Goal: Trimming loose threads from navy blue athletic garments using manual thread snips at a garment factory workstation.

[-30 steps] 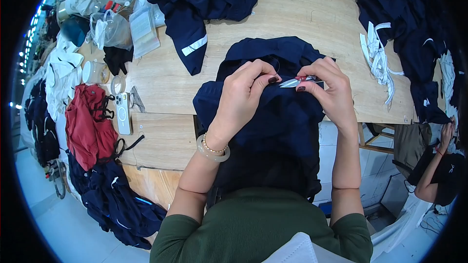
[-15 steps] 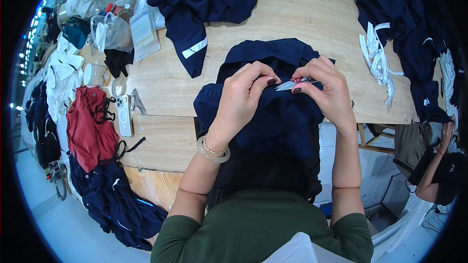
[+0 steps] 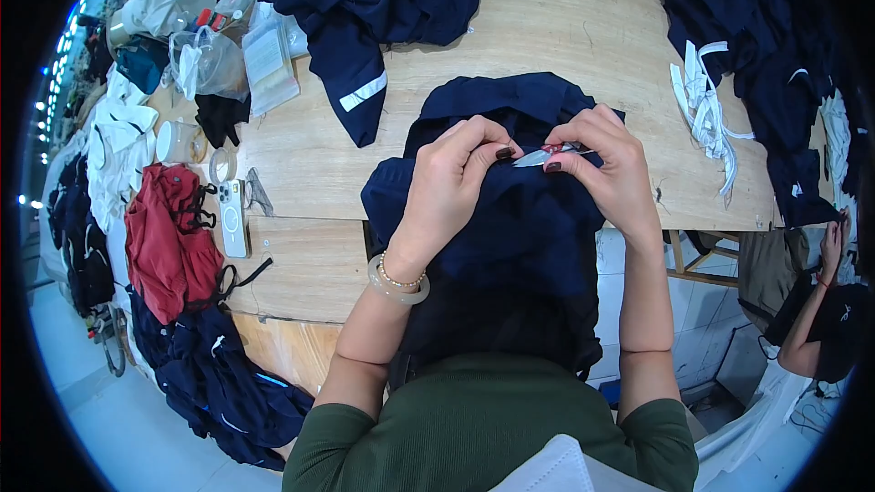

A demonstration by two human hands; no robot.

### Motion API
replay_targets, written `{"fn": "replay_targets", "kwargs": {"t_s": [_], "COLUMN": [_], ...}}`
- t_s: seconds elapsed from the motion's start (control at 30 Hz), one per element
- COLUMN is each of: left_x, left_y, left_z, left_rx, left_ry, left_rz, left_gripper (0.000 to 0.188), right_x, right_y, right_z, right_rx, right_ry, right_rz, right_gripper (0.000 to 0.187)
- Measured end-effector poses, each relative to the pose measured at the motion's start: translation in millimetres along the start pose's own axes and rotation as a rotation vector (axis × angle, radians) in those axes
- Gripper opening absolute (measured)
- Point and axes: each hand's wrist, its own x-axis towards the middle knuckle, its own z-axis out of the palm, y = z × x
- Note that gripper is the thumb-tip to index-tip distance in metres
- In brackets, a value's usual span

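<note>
Left grip (image 3: 453, 169) in a pinch on rumpled dark-navy garment (image 3: 519, 219), right grip (image 3: 615, 157) around pointed silver-and-red snips (image 3: 530, 159).

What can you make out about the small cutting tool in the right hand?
The cutting tool has pointed, silvery, metallic-looking blades and a red part near their base. The right hand pinches it between thumb and fingers, which hide much of the rest. It lies roughly sideways over the navy garment, tip pointing left, close to the left hand. Whether the tip touches cloth is unclear.
</note>
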Motion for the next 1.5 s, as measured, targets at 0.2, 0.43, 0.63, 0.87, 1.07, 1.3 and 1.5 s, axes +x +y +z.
{"fn": "replay_targets", "kwargs": {"t_s": [0.2, 0.43, 0.63, 0.87, 1.07, 1.3, 1.5], "left_x": [-1, 1, 3, -4, -11, -10, -8], "left_y": [-3, -2, -12, -17, -13, -4, -10], "left_z": [2, 3, -5, -17, -20, -19, -21], "left_rx": [-0.035, -0.012, -0.078, -0.247, 0.213, 0.113, 0.065], "left_ry": [0.039, 0.045, 0.04, 0.127, 0.046, -0.308, -0.407], "left_rz": [0.02, 0.061, 0.107, -0.201, -0.21, -0.23, -0.094], "left_gripper": [0.005, 0.003, 0.005, 0.016, 0.039, 0.032, 0.029], "right_x": [0, 0, -2, -4, -5, 0, -2], "right_y": [-1, -1, 7, 22, 28, 17, 10], "right_z": [5, 10, 15, 20, 29, 26, 29], "right_rx": [0.021, 0.026, 0.101, 0.696, 0.707, 0.674, 0.525], "right_ry": [-0.006, 0.004, 0.019, -0.084, -0.148, -0.191, -0.208], "right_rz": [0.033, 0.007, -0.006, 0.545, 0.556, 0.544, 0.238], "right_gripper": [0.018, 0.019, 0.013, 0.021, 0.022, 0.023, 0.007]}}
